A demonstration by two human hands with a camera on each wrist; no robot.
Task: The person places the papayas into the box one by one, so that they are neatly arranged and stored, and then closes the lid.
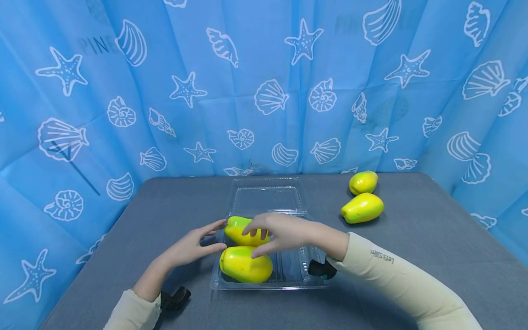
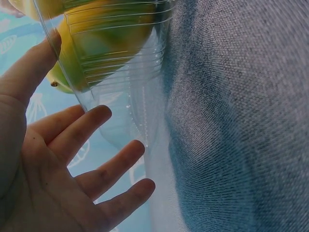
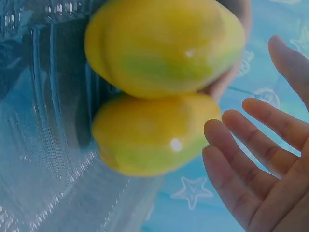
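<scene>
Two yellow-green papayas lie side by side in the left part of a clear plastic clamshell box (image 1: 294, 270), the front papaya (image 1: 245, 268) nearer me and the back papaya (image 1: 237, 231) behind it. My left hand (image 1: 187, 250) is at the box's left side, fingers spread and nothing gripped; in the left wrist view its thumb lies by the clear rim. Above the papayas hovers my right hand (image 1: 284, 231), fingers loosely bent and partly covering the back one. The right wrist view shows those fingers (image 3: 231, 169) apart from the fruit.
The box's lid (image 1: 266, 199) lies folded back, away from me. Two more papayas, a nearer one (image 1: 363, 208) and a farther one (image 1: 364, 182), rest at the back right of the grey-covered table (image 1: 412, 256). A blue curtain (image 1: 264, 119) with sea-shell prints surrounds the table.
</scene>
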